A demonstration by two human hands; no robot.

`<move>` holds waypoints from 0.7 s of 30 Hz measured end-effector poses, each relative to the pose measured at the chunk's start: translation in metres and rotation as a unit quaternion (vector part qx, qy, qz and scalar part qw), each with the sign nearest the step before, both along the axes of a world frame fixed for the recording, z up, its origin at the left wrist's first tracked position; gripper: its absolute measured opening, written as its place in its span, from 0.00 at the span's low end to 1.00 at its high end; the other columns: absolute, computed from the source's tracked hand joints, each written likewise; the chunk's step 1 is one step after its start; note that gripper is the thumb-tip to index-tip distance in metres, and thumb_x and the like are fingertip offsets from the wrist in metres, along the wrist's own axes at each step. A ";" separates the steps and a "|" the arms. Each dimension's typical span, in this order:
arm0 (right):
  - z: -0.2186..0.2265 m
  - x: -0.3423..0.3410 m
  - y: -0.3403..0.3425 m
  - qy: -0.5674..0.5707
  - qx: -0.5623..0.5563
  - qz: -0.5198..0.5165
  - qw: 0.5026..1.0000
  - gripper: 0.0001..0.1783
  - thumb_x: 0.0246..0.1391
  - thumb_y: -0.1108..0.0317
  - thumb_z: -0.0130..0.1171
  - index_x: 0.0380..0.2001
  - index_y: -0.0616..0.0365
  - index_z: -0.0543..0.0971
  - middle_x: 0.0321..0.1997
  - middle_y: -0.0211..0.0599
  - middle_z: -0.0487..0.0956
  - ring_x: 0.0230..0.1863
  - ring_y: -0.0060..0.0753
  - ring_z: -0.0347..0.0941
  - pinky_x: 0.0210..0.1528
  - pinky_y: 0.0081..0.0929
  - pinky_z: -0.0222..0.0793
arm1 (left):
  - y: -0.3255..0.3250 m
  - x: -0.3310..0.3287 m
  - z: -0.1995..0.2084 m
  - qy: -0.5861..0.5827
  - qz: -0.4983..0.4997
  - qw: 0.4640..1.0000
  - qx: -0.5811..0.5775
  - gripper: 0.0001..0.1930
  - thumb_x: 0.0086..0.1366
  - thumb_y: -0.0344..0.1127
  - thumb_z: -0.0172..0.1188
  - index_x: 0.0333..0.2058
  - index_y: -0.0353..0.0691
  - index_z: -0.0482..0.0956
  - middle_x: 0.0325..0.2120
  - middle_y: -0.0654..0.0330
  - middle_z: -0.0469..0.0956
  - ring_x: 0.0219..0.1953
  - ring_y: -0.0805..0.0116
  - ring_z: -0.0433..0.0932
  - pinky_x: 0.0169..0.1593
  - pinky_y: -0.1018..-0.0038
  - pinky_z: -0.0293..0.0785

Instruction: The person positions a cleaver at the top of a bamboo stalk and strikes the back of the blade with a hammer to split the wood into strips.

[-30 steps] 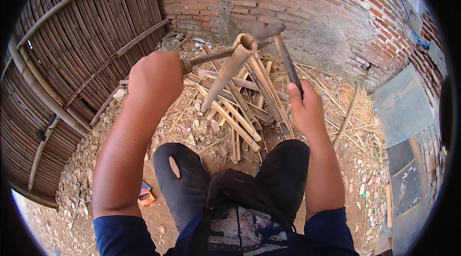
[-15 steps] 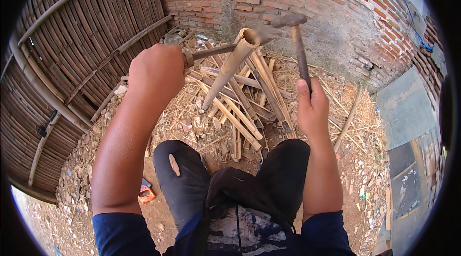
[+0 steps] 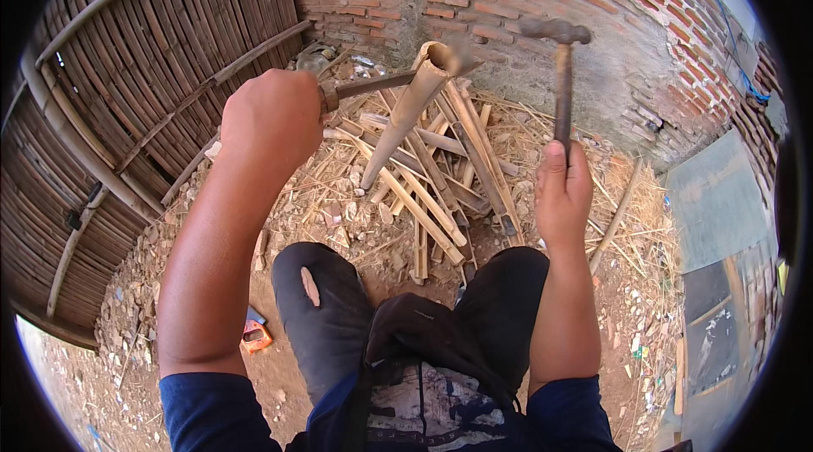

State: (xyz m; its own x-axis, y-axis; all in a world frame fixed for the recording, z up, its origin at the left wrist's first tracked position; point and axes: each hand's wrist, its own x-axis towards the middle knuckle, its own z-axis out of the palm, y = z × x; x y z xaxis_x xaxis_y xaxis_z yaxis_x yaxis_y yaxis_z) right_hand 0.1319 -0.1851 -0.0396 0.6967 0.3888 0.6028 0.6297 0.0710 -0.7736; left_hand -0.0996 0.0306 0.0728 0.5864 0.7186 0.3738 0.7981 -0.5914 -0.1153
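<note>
My left hand (image 3: 273, 120) is closed round the wooden handle of a long blade, a machete (image 3: 373, 84). Its blade reaches right and is sunk into the upper part of a hollow bamboo pole (image 3: 403, 123), with the tip showing past the far side. The pole stands tilted, its open end up and its lower end by the heap. In my right hand (image 3: 563, 194) is a hammer (image 3: 562, 83), held upright by its dark handle, its metal head raised to the right of the pole and apart from the blade.
Split bamboo strips (image 3: 428, 219) lie heaped on straw and rubble beyond my knees. An orange-handled tool (image 3: 256, 337) rests on the ground by my left knee. A brick wall (image 3: 542, 54) stands behind, a bamboo-slat wall (image 3: 161, 54) on the left, grey sheets (image 3: 716, 198) on the right.
My right hand and the hammer have moved slightly right and the hammer head a little up. The left hand has shifted slightly left, with the blade still in the bamboo pole.
</note>
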 end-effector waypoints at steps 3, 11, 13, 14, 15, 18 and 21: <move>0.005 -0.007 0.000 0.025 0.072 -0.011 0.997 0.20 0.75 0.50 0.50 0.39 0.58 0.72 0.20 0.24 0.68 0.18 0.19 0.63 0.22 0.28 0.60 | 0.001 -0.003 -0.001 0.004 0.004 1.000 -0.007 0.14 0.63 0.45 0.70 0.37 0.40 0.83 0.32 0.51 0.85 0.40 0.48 0.85 0.44 0.54 0.80; -0.005 0.010 0.008 -0.095 -0.161 -0.035 0.982 0.21 0.72 0.50 0.55 0.42 0.60 0.72 0.19 0.37 0.72 0.19 0.31 0.68 0.24 0.37 0.63 | 0.000 -0.006 0.000 0.010 -0.003 1.000 0.003 0.09 0.61 0.30 0.62 0.39 0.38 0.86 0.36 0.48 0.86 0.42 0.49 0.87 0.47 0.58 0.83; 0.016 0.007 -0.005 -0.051 -0.097 -0.028 0.994 0.20 0.73 0.51 0.53 0.42 0.60 0.73 0.19 0.31 0.70 0.19 0.25 0.66 0.23 0.34 0.61 | -0.001 -0.007 0.003 0.008 0.000 1.000 0.005 0.09 0.61 0.30 0.62 0.39 0.38 0.86 0.35 0.48 0.86 0.42 0.48 0.86 0.47 0.58 0.83; 0.021 0.002 -0.008 -0.024 -0.049 -0.026 0.998 0.20 0.74 0.51 0.52 0.41 0.60 0.72 0.19 0.30 0.70 0.20 0.23 0.66 0.23 0.34 0.60 | -0.002 -0.008 0.002 0.011 0.001 1.000 0.004 0.09 0.61 0.30 0.62 0.39 0.38 0.86 0.35 0.49 0.86 0.42 0.48 0.86 0.47 0.58 0.83; 0.026 -0.003 -0.009 0.004 -0.002 -0.024 1.000 0.20 0.74 0.51 0.52 0.41 0.60 0.72 0.19 0.29 0.69 0.20 0.22 0.65 0.22 0.33 0.60 | 0.001 -0.010 -0.001 0.007 0.000 1.000 0.011 0.09 0.61 0.35 0.65 0.38 0.39 0.85 0.34 0.50 0.86 0.41 0.48 0.86 0.46 0.57 0.82; 0.007 -0.008 0.006 -0.036 0.035 -0.030 0.998 0.21 0.73 0.52 0.53 0.41 0.62 0.70 0.19 0.34 0.71 0.19 0.27 0.67 0.22 0.34 0.61 | 0.008 -0.012 -0.003 -0.004 -0.005 1.000 0.024 0.14 0.61 0.45 0.71 0.36 0.41 0.84 0.31 0.52 0.85 0.39 0.48 0.85 0.44 0.54 0.81; -0.033 0.013 0.024 -0.148 -0.214 -0.048 0.964 0.21 0.72 0.50 0.54 0.42 0.61 0.70 0.20 0.41 0.73 0.19 0.36 0.69 0.24 0.36 0.63 | 0.002 -0.007 -0.002 -0.004 -0.008 1.000 0.011 0.14 0.62 0.46 0.70 0.37 0.41 0.84 0.31 0.52 0.85 0.39 0.48 0.85 0.44 0.54 0.81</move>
State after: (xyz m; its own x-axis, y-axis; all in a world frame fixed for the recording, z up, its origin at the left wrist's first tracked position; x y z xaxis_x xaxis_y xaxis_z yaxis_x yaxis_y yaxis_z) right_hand 0.1446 -0.1614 -0.0727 0.5641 0.5877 0.5800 0.8152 -0.2847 -0.5044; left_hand -0.1061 0.0321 0.0708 0.5950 0.7010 0.3933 0.7895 -0.6015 -0.1221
